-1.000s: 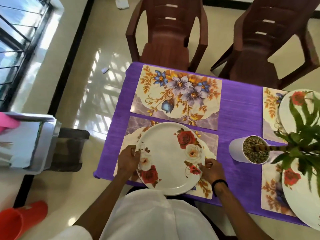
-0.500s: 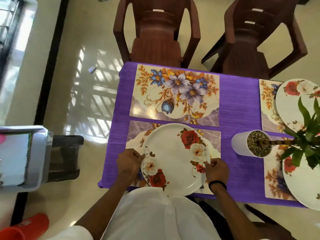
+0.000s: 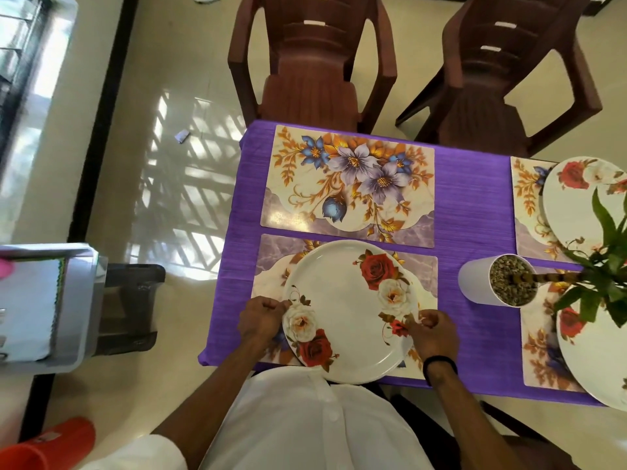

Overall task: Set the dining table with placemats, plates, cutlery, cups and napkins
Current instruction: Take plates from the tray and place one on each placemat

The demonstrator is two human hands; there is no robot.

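The plate [image 3: 346,310] lies on the near placemat [image 3: 424,276], its near rim overhanging the mat's edge. The left hand [image 3: 259,318] and right hand [image 3: 432,332] pinch opposite rims with curled fingers. Best to nudge the plate away from the fingertips, toward the mat's middle, then release both sides together.

Purple-clothed surface [image 3: 475,212] bearing four floral placemats [image 3: 349,184] around a white plant pot [image 3: 481,283], one placemat beside it bare.

Head view, steeply downward, close over table [image 3: 475,205]
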